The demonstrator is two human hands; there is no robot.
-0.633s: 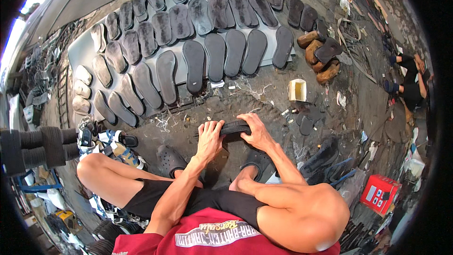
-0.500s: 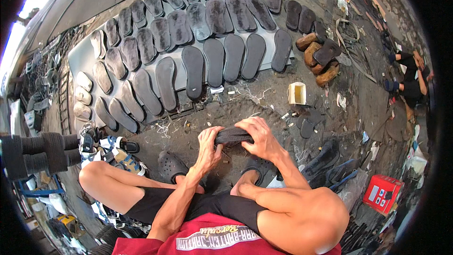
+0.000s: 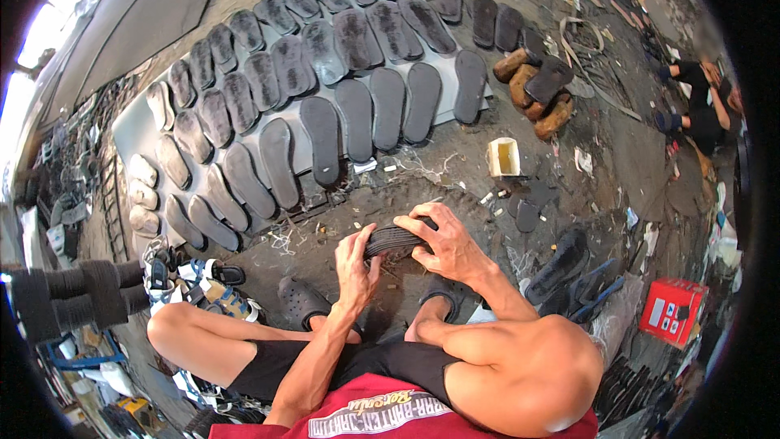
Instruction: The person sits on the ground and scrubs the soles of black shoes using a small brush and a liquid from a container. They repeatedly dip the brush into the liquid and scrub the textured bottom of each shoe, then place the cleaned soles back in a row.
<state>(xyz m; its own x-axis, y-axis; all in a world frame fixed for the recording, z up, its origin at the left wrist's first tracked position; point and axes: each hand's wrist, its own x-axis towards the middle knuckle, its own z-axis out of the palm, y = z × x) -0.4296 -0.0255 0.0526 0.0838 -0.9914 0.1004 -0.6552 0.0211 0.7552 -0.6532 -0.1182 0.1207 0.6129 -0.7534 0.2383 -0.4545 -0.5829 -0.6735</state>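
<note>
Between my hands, above the ground in front of my feet, is a bent stack of thin dark strips (image 3: 392, 242), its layered edges showing. My left hand (image 3: 355, 267) is closed on the left end, thumb below. My right hand (image 3: 448, 245) grips the other end, with its fingers over the top and the thumb underneath. What the strips belong to cannot be made out. Beyond them, rows of dark shoe soles (image 3: 354, 120) lie on a pale grey sheet (image 3: 302, 161).
Brown shoe lasts (image 3: 554, 118) are heaped at the right, near an open yellowish box (image 3: 504, 157). Sandals (image 3: 218, 286) lie left of my legs, beside black rolls (image 3: 73, 293). A red box (image 3: 673, 311) stands at right. Another person (image 3: 703, 102) sits at the far right.
The stack has tilted in my hands, so more of its layered edges show. My right fingers have shifted on it. The whole view has turned slightly.
</note>
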